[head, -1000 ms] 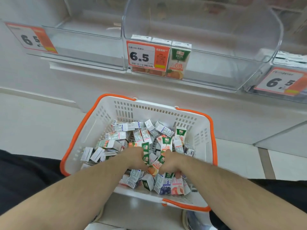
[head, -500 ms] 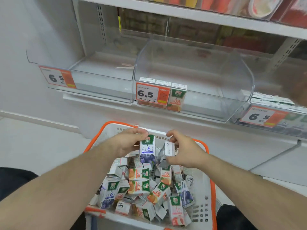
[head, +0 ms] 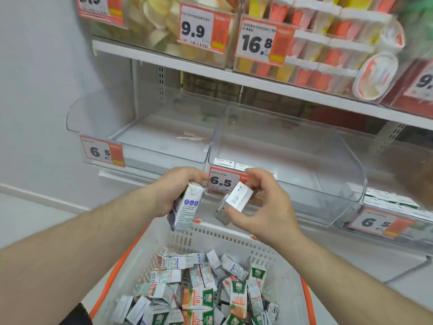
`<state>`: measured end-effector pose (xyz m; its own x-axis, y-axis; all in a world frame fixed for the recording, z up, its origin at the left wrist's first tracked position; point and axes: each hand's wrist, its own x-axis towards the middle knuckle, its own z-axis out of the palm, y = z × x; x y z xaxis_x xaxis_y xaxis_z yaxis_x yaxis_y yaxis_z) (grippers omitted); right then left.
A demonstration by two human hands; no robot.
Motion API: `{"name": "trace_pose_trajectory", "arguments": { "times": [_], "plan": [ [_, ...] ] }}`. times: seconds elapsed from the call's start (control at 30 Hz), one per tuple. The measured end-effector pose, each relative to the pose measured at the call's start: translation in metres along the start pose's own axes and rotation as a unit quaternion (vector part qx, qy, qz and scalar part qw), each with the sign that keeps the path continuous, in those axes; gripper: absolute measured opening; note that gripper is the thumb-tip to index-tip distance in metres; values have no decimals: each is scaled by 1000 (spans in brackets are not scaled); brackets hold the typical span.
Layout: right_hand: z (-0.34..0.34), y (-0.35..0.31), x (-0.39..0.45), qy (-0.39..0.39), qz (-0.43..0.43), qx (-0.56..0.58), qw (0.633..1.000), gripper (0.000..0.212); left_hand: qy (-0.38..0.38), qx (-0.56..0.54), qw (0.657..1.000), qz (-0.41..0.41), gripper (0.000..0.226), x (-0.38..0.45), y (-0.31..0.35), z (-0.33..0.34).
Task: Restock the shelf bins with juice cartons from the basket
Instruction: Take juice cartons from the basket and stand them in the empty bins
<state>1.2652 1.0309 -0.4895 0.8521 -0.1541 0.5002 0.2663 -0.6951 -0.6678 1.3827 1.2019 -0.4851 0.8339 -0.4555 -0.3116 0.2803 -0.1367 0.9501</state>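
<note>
While each hand, left [head: 174, 187] and right [head: 263, 202], curls its fingers around one carton above the basket [head: 288, 266], the clear bin [head: 328, 184] at twelve o'clock holds few cartons, so most restocking remains.

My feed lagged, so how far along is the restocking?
Barely begun: the middle clear plastic bin holds a few cartons. Left hand grips a purple-sided carton; right hand holds a white carton. The white orange-rimmed basket stays heaped.
</note>
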Motion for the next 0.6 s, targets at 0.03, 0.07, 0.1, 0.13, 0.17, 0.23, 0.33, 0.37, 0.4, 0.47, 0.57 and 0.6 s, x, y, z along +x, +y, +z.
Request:
{"name": "trace_pose_trajectory", "arguments": {
  "times": [0.03,0.07,0.1,0.13,0.17,0.23,0.33,0.37,0.4,0.47,0.57,0.6],
  "plan": [
    [4,-4,5,23,-12,-6,1000,68,21,58,997,39,17,-1,2,-5],
    [9,-9,10,44,-24,-16,999,72,29,119,990,73,17,-2,2,-11],
    [14,-13,16,64,-37,-27,997,75,23,170,980,102,17,-3,3,-17],
    [19,-19,23,80,-51,-35,995,76,7,211,969,127,21,-4,3,-24],
    [24,-25,29,92,-62,-37,993,77,-11,243,957,155,28,-7,3,-29],
    [35,-36,41,110,-70,-25,991,75,-17,313,926,208,40,-11,0,-35],
    [56,-51,55,134,-48,23,990,69,51,328,901,279,52,-16,1,-35],
    [61,-57,60,140,-28,42,989,65,76,299,906,290,45,-16,5,-36],
    [64,-62,67,139,3,64,988,64,96,270,913,291,33,-16,9,-40],
    [68,-69,84,106,76,111,985,57,94,216,931,278,16,-18,18,-53],
    [68,-78,108,4,102,151,983,43,30,126,957,258,22,-23,26,-75],
    [68,-80,115,-47,95,149,983,40,24,105,961,253,23,-25,28,-81]
  ]
}}
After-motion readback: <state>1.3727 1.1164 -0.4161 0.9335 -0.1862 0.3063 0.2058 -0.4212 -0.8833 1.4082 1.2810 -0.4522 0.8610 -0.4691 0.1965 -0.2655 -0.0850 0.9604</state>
